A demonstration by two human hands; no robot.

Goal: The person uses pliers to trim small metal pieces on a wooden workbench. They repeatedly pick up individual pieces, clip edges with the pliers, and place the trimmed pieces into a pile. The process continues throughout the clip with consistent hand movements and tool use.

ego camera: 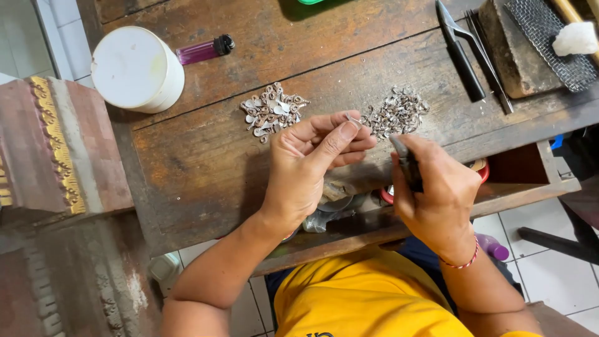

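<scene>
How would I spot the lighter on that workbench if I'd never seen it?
Start at the worn wooden bench and find the big round white tub at its far left corner. Just right of the tub lies the lighter: a small purple see-through stick with a black cap, the only brightly coloured thing among the silver pieces.

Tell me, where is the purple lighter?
In the head view, the purple lighter lies at the upper left of the wooden table, just right of the round white container.

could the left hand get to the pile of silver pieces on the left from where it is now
Probably yes. The left hand hovers just below that left pile, with only bare wooden bench between them, though its fingertips already pinch a small silver piece.
</scene>
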